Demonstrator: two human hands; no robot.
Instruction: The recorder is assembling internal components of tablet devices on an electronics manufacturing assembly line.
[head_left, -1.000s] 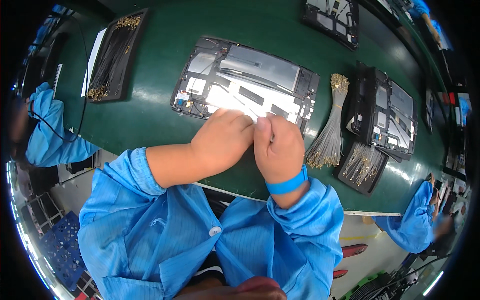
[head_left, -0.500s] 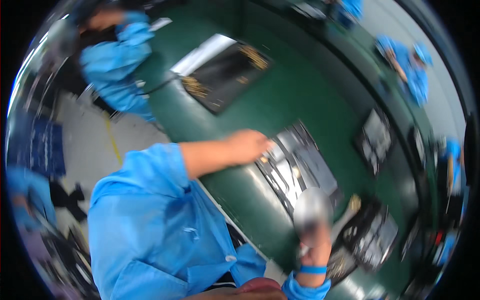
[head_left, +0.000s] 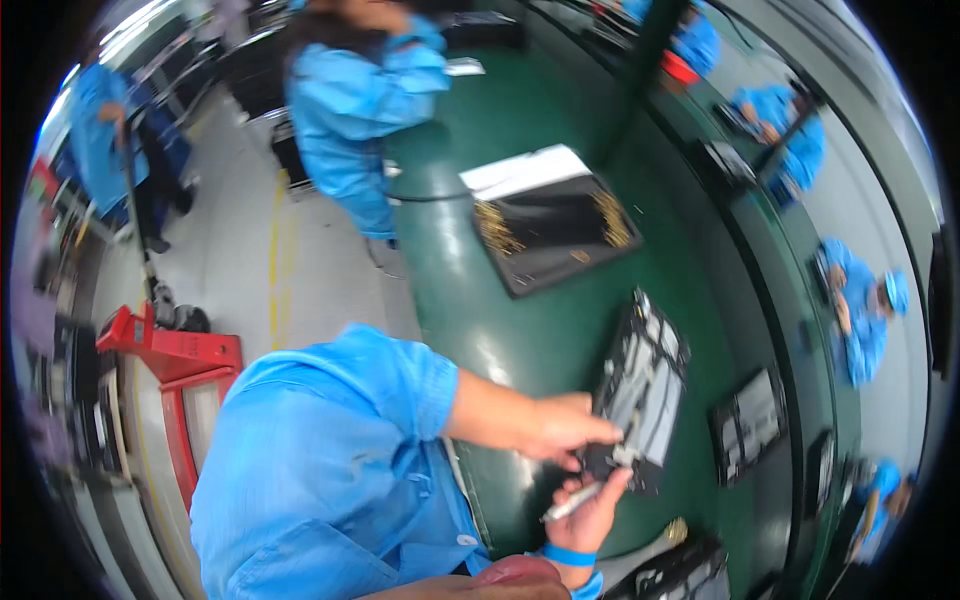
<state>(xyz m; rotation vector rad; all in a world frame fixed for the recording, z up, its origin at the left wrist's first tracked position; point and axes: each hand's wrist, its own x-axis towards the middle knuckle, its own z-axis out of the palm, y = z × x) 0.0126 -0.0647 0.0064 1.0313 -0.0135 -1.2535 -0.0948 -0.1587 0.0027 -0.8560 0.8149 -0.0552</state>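
A flat, oblong black-and-silver electronic panel (head_left: 650,375) with metal plates and dark strips stands at an angle over the green bench. My left hand (head_left: 562,430) grips its near left corner, thumb on top and the other fingers partly hidden. At the near end my right hand (head_left: 590,512) has its thumb against the panel's edge. A pale, slim rod-shaped tool (head_left: 572,502) lies in the curled fingers of that hand; its kind is unclear. Whether the panel's far end rests on the bench, I cannot tell.
A black mat (head_left: 550,240) with gold-coloured small parts in two heaps lies farther up the green bench (head_left: 450,300). Another panel (head_left: 748,425) is at the right, and more equipment (head_left: 670,578) sits near. Left of the bench stands a red pallet jack (head_left: 185,350); co-workers in blue surround the area.
The panel has turned steeper and narrower in view. My left hand has moved to its near end, beside my right hand. My view has swung, bringing the red pallet jack into sight.
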